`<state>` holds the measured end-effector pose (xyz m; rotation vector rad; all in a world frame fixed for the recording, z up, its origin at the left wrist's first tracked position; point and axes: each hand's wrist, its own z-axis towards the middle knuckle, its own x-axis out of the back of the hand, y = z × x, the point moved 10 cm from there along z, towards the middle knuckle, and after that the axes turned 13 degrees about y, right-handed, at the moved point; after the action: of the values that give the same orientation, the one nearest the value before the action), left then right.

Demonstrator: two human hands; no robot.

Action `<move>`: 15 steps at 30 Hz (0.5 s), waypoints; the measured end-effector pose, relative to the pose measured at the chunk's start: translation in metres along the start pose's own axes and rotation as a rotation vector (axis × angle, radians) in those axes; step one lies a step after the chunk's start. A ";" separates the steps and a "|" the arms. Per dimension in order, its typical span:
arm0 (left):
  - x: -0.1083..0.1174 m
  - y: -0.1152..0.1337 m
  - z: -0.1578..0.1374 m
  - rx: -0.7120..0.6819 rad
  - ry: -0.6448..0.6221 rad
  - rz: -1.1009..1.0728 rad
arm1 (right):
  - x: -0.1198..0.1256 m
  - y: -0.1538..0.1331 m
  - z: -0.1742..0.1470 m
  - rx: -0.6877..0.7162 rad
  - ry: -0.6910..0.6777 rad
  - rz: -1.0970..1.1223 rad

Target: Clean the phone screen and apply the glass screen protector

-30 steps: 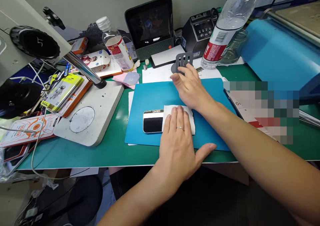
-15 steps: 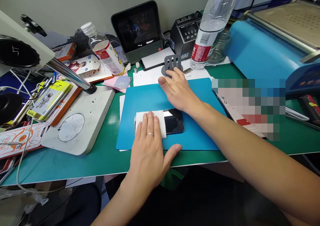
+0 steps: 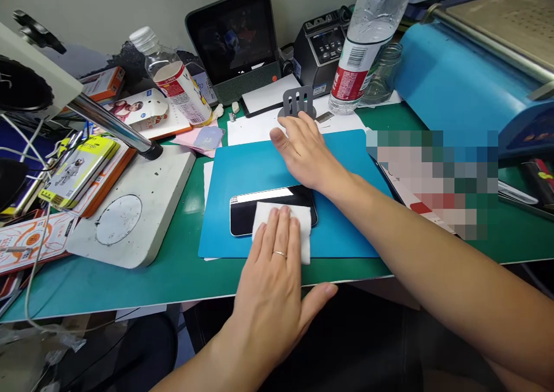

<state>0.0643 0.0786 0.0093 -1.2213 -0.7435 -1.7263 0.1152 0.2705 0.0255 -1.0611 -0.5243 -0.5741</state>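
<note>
A smartphone [image 3: 242,216] with a black glass face lies flat on a blue mat [image 3: 346,242]. My left hand [image 3: 270,288] presses a folded white wipe [image 3: 305,236] with flat fingers over the phone's lower right part. The thumb sticks out to the right, and a ring is on one finger. My right hand [image 3: 305,149] hovers or rests just beyond the phone's far right corner, its fingers apart and holding nothing. Behind its fingertips stands a grey slotted stand [image 3: 298,99].
A microscope base [image 3: 125,219] and stacked boxes [image 3: 78,172] stand on the left. At the back are a drink bottle [image 3: 182,92], a smart display [image 3: 234,40], a black device [image 3: 320,54] and a water bottle [image 3: 359,63]. A blue machine [image 3: 459,80] fills the right.
My left hand has slid the wipe right and toward me, uncovering the phone's left end. My right hand has barely moved. The whole view has shifted slightly.
</note>
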 end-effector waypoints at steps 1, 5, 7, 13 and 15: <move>0.001 -0.002 -0.004 -0.003 0.005 0.005 | 0.000 0.000 0.000 -0.002 0.003 0.002; -0.001 -0.002 -0.001 0.024 0.015 0.017 | -0.001 0.001 0.000 -0.003 -0.003 -0.008; -0.006 0.005 0.011 0.038 0.002 0.014 | -0.001 0.001 -0.001 -0.005 -0.005 -0.016; -0.019 0.020 0.047 0.035 -0.062 -0.031 | -0.004 0.000 -0.004 -0.020 -0.028 -0.013; -0.016 0.019 0.045 0.038 -0.057 -0.034 | -0.003 0.001 -0.004 -0.030 -0.027 -0.010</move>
<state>0.1020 0.1129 0.0096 -1.2429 -0.8318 -1.7032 0.1139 0.2680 0.0216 -1.0966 -0.5462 -0.5785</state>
